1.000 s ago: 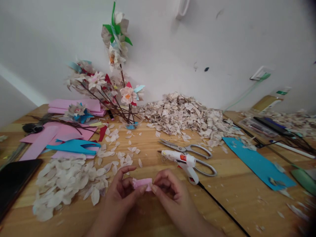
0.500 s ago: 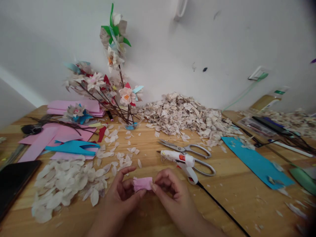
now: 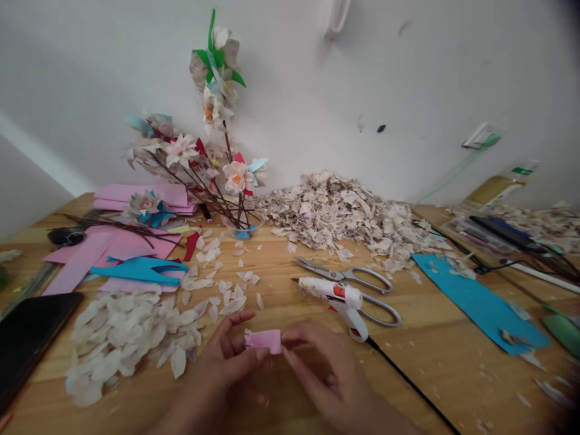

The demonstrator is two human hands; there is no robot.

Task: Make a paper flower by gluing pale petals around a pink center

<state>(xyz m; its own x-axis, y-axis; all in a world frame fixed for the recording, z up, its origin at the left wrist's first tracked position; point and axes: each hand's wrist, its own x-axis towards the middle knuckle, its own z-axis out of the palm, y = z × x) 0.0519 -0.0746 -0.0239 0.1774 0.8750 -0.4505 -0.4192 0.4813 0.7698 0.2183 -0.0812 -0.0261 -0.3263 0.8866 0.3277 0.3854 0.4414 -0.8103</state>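
A small strip of pink crepe paper (image 3: pixel 263 342), frayed at its left end, is held level between my two hands near the table's front. My left hand (image 3: pixel 226 362) pinches its left part, thumb along the lower edge and fingers behind. At the right end, the thumb and forefinger of my right hand (image 3: pixel 324 362) close on the strip's edge. Just beyond, a white glue gun (image 3: pixel 333 292) lies on its side, its tip pointing left. Grey-handled scissors (image 3: pixel 347 277) lie behind it, blades to the left. Loose pale petals (image 3: pixel 118 338) are heaped left of my left hand.
Paper flowers on twigs (image 3: pixel 238 175) stand in a clear dish (image 3: pixel 247 232) at the back. A large heap of dried petals (image 3: pixel 335 211) lies against the wall. Blue paper (image 3: pixel 475 302) is at right; pink sheets (image 3: pixel 113 241) and a black phone (image 3: pixel 36 332) are at left.
The view has shifted slightly, so the table's things sit a little further right. My hands still hold the pink strip, and the right fingers have straightened somewhat at its end.
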